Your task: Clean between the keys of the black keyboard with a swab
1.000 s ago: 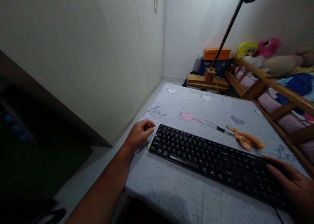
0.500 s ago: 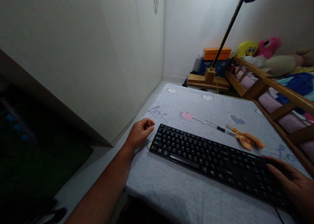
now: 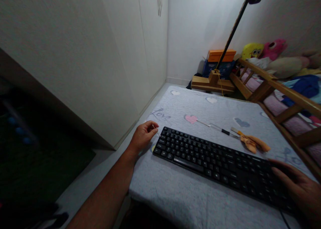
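Left hand's (image 3: pixel 142 134) fingertips pinch thin pale stick (image 3: pixel 157 132), tip at left edge of black keyboard (image 3: pixel 200 154). Right hand (image 3: pixel 298 187) lies on keyboard's right end; whether its fingers clasp, cannot tell. Stick could bend or slip from pinch if pushed sideways against keys. Keyboard, flat on cloth (image 3: pixel 185 192), could skid if right hand bears too lightly. Versus second ago: hands, keyboard practically unmoved; stick tip perhaps slightly farther up edge.

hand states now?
Left hand: closed, pinching a thin white stick.
Right hand: on the keyboard at its right end; gripping or resting, cannot tell.
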`<action>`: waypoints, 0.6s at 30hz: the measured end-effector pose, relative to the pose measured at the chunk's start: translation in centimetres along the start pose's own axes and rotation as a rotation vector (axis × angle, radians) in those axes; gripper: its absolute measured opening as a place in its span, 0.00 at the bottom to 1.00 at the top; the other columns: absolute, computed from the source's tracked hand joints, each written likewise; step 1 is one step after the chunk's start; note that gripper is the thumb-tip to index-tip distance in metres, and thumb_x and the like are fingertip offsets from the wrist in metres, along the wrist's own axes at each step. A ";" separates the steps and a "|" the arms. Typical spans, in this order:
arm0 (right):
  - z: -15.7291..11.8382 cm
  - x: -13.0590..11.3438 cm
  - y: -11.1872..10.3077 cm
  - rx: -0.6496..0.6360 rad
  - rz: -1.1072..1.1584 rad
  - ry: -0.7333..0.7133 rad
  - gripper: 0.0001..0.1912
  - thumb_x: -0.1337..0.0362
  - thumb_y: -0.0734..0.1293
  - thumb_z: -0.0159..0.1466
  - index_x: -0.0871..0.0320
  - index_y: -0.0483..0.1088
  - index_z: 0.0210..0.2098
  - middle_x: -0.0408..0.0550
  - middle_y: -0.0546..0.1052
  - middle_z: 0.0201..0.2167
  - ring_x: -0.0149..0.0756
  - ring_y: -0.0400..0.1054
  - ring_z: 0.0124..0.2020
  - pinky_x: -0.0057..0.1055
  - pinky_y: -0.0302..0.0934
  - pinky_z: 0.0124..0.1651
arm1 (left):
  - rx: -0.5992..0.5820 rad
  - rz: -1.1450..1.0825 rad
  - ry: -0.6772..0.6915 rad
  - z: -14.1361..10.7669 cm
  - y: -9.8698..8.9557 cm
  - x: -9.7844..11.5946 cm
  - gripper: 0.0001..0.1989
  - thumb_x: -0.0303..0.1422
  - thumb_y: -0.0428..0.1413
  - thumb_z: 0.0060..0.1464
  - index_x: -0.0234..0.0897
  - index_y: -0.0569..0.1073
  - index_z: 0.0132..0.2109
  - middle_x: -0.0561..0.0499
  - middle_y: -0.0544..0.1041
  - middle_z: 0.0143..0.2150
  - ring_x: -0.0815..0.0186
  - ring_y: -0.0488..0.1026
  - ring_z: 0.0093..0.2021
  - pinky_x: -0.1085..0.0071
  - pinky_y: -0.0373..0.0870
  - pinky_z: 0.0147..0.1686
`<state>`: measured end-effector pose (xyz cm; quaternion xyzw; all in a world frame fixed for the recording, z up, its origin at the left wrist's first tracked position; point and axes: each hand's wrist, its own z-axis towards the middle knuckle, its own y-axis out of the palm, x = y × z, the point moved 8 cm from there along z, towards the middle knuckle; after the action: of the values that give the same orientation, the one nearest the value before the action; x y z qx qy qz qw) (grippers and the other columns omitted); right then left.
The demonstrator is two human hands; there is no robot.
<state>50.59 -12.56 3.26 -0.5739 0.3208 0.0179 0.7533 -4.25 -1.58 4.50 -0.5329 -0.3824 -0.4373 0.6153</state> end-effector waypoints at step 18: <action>-0.5 0.0 0.2 -0.088 0.104 0.172 0.35 0.37 0.65 0.43 0.51 0.78 0.43 0.53 0.79 0.45 0.61 0.73 0.49 0.53 0.62 0.56 | -0.169 -0.050 -0.022 -0.4 1.3 1.0 0.09 0.32 0.57 0.49 0.35 0.75 0.38 0.57 0.62 0.23 0.71 0.60 0.25 0.73 0.58 0.28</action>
<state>50.28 -12.94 2.98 -0.5882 0.4125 0.0219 0.6953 -2.75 -2.02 4.96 -0.5780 -0.3639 -0.4775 0.5527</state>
